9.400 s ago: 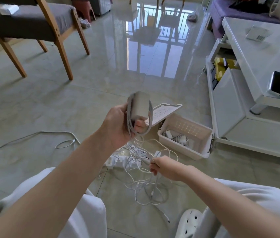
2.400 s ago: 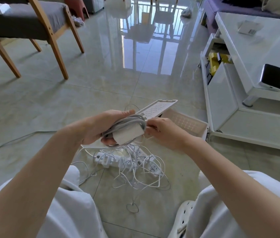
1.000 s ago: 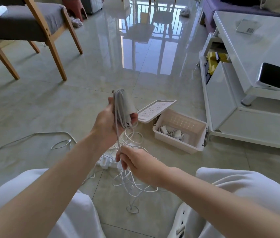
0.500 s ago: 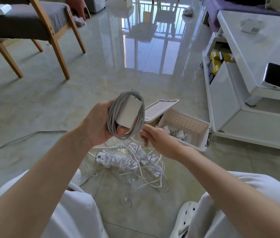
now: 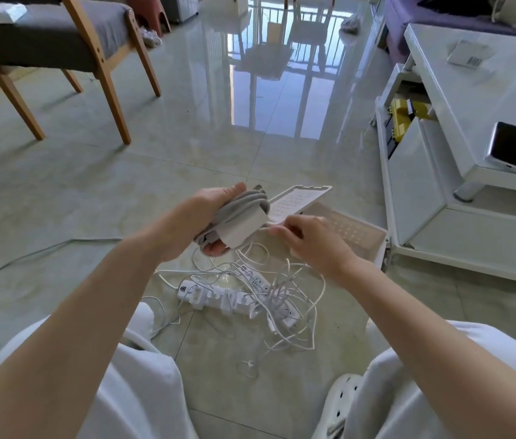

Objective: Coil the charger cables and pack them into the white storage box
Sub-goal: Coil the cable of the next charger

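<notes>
The left hand (image 5: 193, 226) clasps the grey-cable-wound white charger brick (image 5: 244, 223). Its long axis aims at the right hand (image 5: 310, 245) just beside, whose fingers (image 5: 279, 231) seemingly pinch its loose end. The white perforated storage box (image 5: 373, 245) sits beyond.

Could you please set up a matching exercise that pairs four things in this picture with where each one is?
Things:
1. charger with coiled grey cable
2. phone
3. power strip
4. wooden chair

Places:
A. on the white table
B. on the floor under tangled white cables
C. gripped in the left hand
D. standing on the tiles at far left

Pairs: 1-C, 2-A, 3-B, 4-D
</notes>
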